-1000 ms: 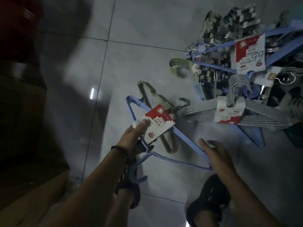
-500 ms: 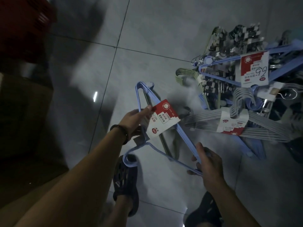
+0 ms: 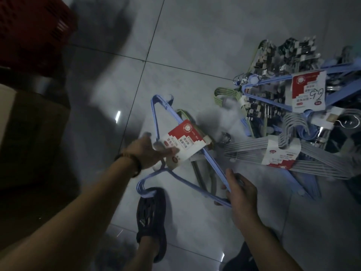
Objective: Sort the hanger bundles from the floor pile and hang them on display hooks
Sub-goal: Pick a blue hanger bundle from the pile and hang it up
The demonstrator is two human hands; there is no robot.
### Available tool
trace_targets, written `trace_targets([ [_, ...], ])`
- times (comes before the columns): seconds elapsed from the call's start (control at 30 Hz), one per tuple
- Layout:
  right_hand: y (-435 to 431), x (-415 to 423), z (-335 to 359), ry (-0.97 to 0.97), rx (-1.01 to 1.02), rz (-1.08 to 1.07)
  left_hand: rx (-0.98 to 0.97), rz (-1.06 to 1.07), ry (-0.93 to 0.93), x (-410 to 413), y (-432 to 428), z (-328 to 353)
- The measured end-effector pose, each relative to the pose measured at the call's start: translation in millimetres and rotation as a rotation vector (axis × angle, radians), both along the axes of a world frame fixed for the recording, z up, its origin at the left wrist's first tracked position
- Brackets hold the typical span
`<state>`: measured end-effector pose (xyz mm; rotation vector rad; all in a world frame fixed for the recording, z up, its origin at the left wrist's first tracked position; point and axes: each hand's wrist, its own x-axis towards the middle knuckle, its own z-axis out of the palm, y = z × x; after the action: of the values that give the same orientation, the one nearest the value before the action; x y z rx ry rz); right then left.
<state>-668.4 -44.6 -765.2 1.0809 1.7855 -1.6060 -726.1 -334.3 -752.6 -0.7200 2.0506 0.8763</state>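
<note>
A bundle of blue hangers (image 3: 156, 122) with a red-and-white label (image 3: 183, 143) is held above the tiled floor by both hands. My left hand (image 3: 148, 153) grips it at the label, near the hook end. My right hand (image 3: 240, 190) grips the bundle's lower right corner. The floor pile (image 3: 293, 106) lies to the right: a grey hanger bundle (image 3: 312, 161) with a label, another blue bundle (image 3: 273, 81) with a price label, a green bundle (image 3: 228, 94) and dark clip hangers (image 3: 287, 47). A green hanger bundle (image 3: 205, 177) lies on the floor beneath the held one.
A red crate (image 3: 33, 28) stands at the top left above a brown cardboard box (image 3: 29, 130). My feet in dark shoes (image 3: 151, 218) stand on the grey floor tiles (image 3: 195, 36) at the bottom. No display hooks are in view.
My right hand has taken hold of the blue bundle's corner, and both hands have lifted and turned the bundle. The camera view has shifted slightly left.
</note>
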Motion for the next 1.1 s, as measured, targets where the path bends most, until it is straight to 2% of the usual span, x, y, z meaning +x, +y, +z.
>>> trace_targets([
  [0.07, -18, -7, 4, 0.036, 0.012, -0.038, -0.450, 0.100, 0.365, 29, 20, 15],
  [0.1, -29, -12, 6, 0.053, 0.014, -0.079, -0.587, 0.186, 0.528, 46, 42, 29],
  [0.13, -39, -16, 8, 0.066, 0.012, -0.136, -0.584, 0.313, 0.602, 59, 66, 43],
  [0.17, -48, -20, 11, 0.070, 0.008, -0.183, -0.452, 0.478, 0.584, 67, 87, 49],
  [0.27, -63, -22, 15, 0.095, -0.021, -0.229, 0.199, 1.044, 0.237, 60, 113, 42],
  [0.3, -64, -20, 18, 0.103, -0.028, -0.223, 0.321, 1.134, 0.201, 51, 114, 37],
  [0.4, -59, -9, 24, 0.099, -0.041, -0.149, 0.427, 1.099, 0.277, 32, 124, 27],
  [0.53, -36, -11, 26, 0.116, -0.063, 0.107, 0.270, 1.177, 0.241, 22, 129, 15],
  [0.63, -25, -54, 25, 0.118, -0.099, 0.158, 0.175, 1.060, 0.188, 31, 118, 8],
  [0.7, -27, -96, 23, 0.130, -0.115, 0.173, 0.186, 0.960, 0.175, 42, 114, 4],
  [0.83, -38, -146, 17, -0.077, -0.165, 0.239, 0.274, 0.783, 0.168, 58, 119, 3],
  [1.1, -32, -107, 8, -0.249, -0.228, 0.519, 0.176, 0.696, 0.154, 60, 110, -2],
])
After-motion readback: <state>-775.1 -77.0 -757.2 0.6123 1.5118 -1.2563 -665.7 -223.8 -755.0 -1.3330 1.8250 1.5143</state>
